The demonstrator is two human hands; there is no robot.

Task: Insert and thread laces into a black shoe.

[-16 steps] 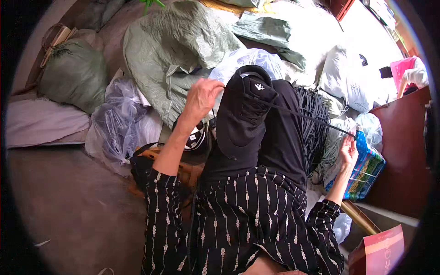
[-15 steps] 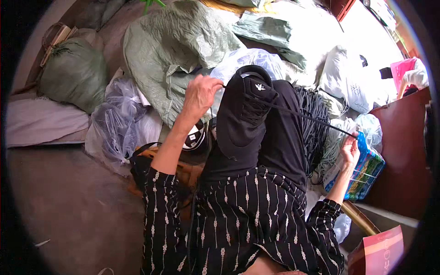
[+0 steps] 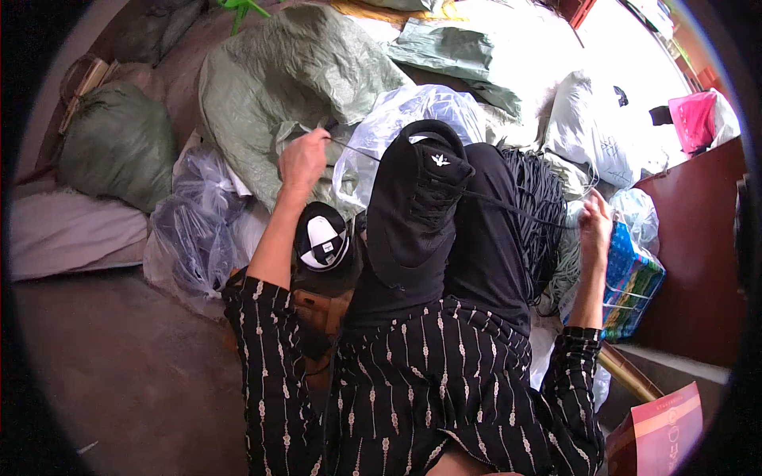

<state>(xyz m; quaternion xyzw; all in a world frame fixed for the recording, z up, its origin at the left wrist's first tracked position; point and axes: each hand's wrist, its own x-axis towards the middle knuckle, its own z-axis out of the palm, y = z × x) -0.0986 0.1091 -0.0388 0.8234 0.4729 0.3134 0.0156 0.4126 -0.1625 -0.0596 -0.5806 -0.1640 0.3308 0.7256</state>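
A black lace-up shoe (image 3: 411, 230) rests on my black-trousered thighs, its opening away from me and its toe toward my body. A small white emblem marks the tongue. My left hand (image 3: 304, 165) is pinched on one end of the shoelace, which runs taut to the shoe's upper left side. Out to the right, my right hand (image 3: 595, 226) has closed fingers on the other lace end (image 3: 516, 209); this length sags slightly. Crossed laces show on the front of the shoe. Another black shoe with a white inside (image 3: 323, 240) lies beside my left knee.
A bundle of black laces (image 3: 533, 226) hangs by my right leg, with a blue patterned bag (image 3: 635, 278) beyond. Clear plastic bags (image 3: 198, 226) and a large grey-green sack (image 3: 294, 71) lie left and ahead. A red-brown panel (image 3: 690, 254) stands at right.
My left hand has moved outward to the left, and more lace shows between it and the shoe. My right hand has shifted up and slightly inward, and its lace has slackened.
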